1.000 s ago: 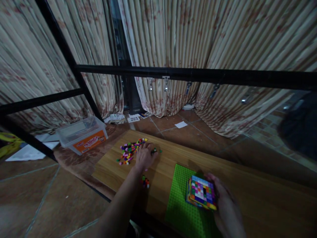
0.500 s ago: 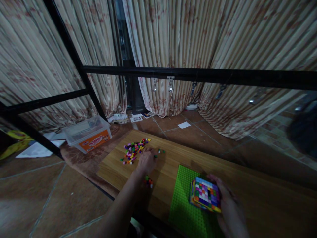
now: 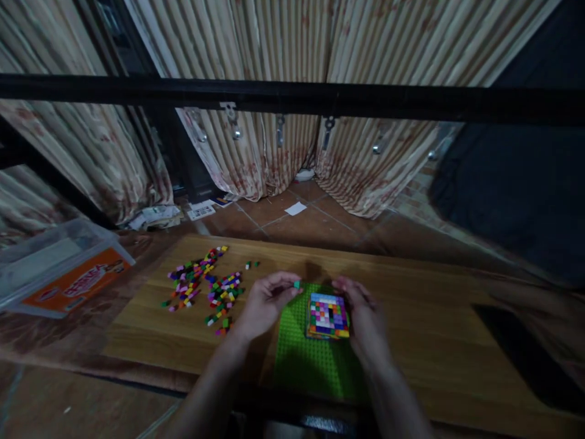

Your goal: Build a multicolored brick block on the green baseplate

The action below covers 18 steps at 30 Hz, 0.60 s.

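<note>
White lettering runs across the orange label [image 3: 80,283] on a clear plastic box [image 3: 119,239] at the left of the frame, but it is too blurred to read; a white sheet of paper with a black printed square pattern [image 3: 201,210], upper left of centre, is equally illegible. Compared with 0.5 s ago, the left hand [image 3: 265,305] has left the scattered small multicoloured plastic bricks [image 3: 223,289] and come to the centre of the frame, where it pinches 1 tiny teal-green brick [image 3: 297,285] between thumb and fingertips, near the far left corner of the green studded baseplate [image 3: 290,347]. The square stack of multicoloured bricks [image 3: 326,316] sits over that baseplate, lower centre; the right hand [image 3: 365,317] curves half-closed along its right side, and whether it grips the stack cannot be told. The view has also swung, so the plastic box is now cut off by the left edge, and a flat black rectangular object [image 3: 525,353] shows on the wooden tabletop [image 3: 425,329] at lower right. The dark shape [image 3: 516,164] filling the upper right is hard to make out.
</note>
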Each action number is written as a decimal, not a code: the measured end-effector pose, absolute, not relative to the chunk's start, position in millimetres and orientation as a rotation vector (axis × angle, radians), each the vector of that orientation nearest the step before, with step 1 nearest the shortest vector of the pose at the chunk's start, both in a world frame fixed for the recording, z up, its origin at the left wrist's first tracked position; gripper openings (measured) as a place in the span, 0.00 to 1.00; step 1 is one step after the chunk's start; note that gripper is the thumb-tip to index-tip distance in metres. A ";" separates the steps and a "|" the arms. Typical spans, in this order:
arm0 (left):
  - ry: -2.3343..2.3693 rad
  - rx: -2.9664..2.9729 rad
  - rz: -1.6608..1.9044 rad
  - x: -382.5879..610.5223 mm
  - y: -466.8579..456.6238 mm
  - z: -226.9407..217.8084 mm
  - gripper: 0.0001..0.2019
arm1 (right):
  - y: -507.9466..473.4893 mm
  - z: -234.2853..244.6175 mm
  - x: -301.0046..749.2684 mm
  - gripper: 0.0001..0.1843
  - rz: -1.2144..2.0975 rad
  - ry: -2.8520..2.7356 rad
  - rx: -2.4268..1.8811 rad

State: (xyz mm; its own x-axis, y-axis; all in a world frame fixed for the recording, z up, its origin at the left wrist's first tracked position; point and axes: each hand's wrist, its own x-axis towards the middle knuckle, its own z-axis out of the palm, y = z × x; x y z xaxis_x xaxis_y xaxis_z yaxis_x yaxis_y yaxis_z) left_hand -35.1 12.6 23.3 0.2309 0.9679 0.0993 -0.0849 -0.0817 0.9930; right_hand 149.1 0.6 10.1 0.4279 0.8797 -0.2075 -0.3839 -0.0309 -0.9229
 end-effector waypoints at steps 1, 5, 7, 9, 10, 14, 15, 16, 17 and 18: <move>0.936 1.328 1.129 -31.2 12.2 23.0 0.09 | 0.6 10.3 149.1 0.15 1.094 -0.545 -1.199; 0.971 1.459 1.137 -21.4 11.5 21.4 0.08 | 1.7 11.0 150.0 0.14 1.097 -0.563 -1.186; 0.978 1.546 1.127 -18.0 11.2 21.2 0.08 | 2.3 11.5 150.7 0.14 1.096 -0.564 -1.188; 0.993 1.615 1.112 -14.9 10.9 21.5 0.09 | 2.6 11.8 151.3 0.14 1.093 -0.573 -1.188; 1.007 1.640 1.104 -13.5 10.8 21.7 0.09 | 2.6 11.8 151.5 0.14 1.091 -0.580 -1.189; 1.092 1.667 1.096 -9.7 10.8 22.1 0.11 | 2.6 11.2 151.8 0.13 1.084 -0.596 -1.179; 1.105 1.669 1.101 -9.2 10.8 22.2 0.12 | 2.7 11.0 151.8 0.13 1.085 -0.600 -1.175; 1.110 1.675 1.108 -8.8 10.7 22.3 0.13 | 2.8 10.9 151.6 0.13 1.086 -0.601 -1.170; 1.111 1.685 1.115 -8.5 10.6 22.5 0.13 | 2.9 10.9 151.4 0.13 1.087 -0.600 -1.166; 1.108 1.698 1.118 -8.2 10.5 22.8 0.13 | 3.0 11.2 151.1 0.13 1.090 -0.597 -1.164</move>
State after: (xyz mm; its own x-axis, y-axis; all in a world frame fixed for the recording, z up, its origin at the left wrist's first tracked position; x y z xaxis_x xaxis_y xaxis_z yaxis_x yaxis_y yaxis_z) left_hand -8.2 10.5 22.8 0.2245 0.9439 0.2422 0.2336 -0.2934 0.9270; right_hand 151.1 3.0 11.2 0.3972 0.9058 -0.1472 -0.3631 0.0078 -0.9317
